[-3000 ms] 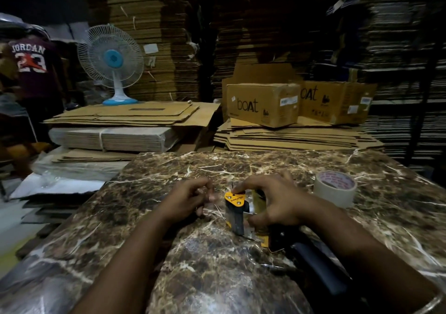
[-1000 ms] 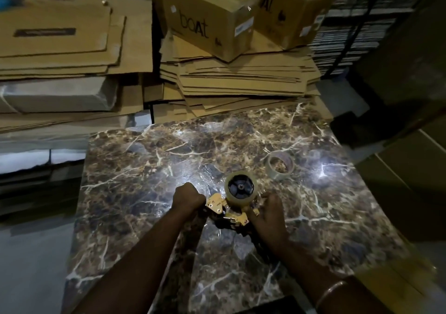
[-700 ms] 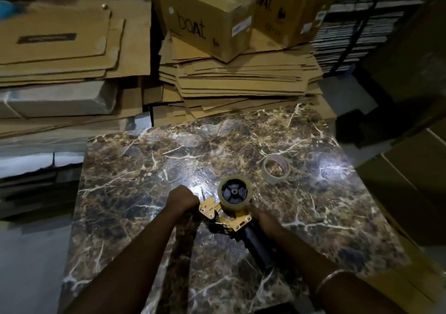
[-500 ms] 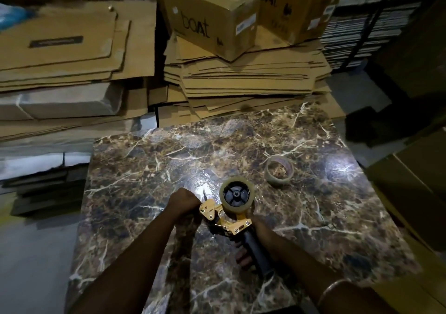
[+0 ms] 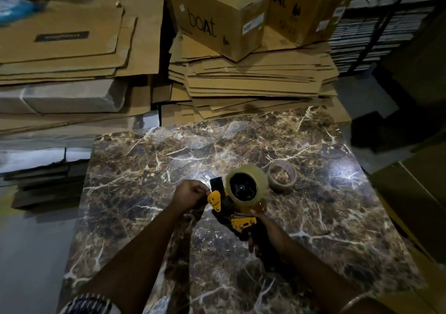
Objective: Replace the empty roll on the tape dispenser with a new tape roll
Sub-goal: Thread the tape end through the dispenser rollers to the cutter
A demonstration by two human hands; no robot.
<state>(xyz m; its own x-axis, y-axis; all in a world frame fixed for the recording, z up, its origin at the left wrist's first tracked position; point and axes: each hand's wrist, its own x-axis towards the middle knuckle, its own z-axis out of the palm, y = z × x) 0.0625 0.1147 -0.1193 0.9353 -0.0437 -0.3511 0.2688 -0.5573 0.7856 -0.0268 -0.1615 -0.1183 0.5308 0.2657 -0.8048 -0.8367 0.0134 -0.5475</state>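
Gripping the tape dispenser [image 5: 235, 208] handle, right hand [image 5: 261, 226] fingers wrap shut. Left hand [image 5: 190, 195] pinches closed at its nine o'clock; what it holds is unclear. New tape roll [image 5: 247, 188] sits mounted, empty roll [image 5: 282, 176] on tabletop [image 5: 337, 217] at two o'clock.

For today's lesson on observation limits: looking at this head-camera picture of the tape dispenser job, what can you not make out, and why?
- Head view: what the left hand pinches at the tape dispenser; its closed fingers hide it.
- Head view: the dispenser's handle, covered by the right hand.
- Head view: printing inside the empty roll; too small.
- Head view: the tape roll free end; unclear.
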